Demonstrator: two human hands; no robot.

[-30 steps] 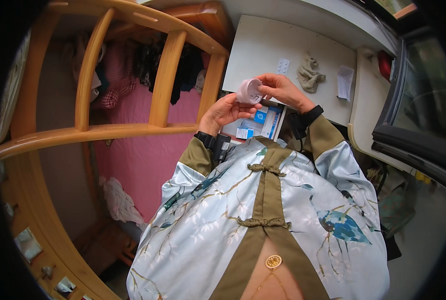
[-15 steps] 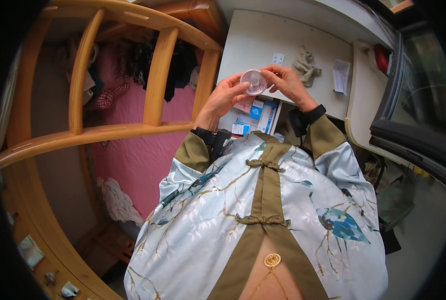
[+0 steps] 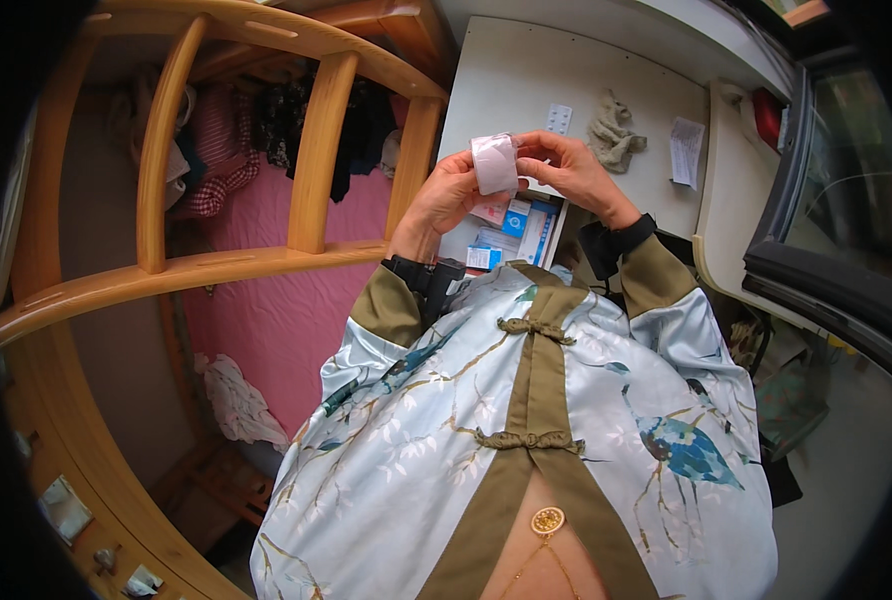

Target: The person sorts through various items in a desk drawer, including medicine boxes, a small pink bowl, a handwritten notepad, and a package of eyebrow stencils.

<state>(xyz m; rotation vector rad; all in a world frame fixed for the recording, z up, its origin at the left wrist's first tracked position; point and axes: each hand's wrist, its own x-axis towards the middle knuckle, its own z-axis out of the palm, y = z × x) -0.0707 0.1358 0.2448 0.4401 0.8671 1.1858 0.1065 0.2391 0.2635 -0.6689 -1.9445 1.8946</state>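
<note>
A roll of pale pinkish-white tape is held up over the open drawer, its broad outer face turned toward me. My left hand grips the roll from its left side, thumb and fingers closed on it. At its right edge, my right hand has its fingers bent and drawn together against the roll. Whether they pinch a loose end is too small to make out. Below both hands, several blue, white and pink boxes lie in the drawer.
On the white desk lie a blister pack, a crumpled greyish cloth and a printed paper slip. A wooden ladder and a pink-sheeted bed stand to the left. An open dark-framed window juts in at right.
The tape roll has turned from showing its round end to showing its outer side, and moved slightly left. My right hand's fingers have shifted along its right edge.
</note>
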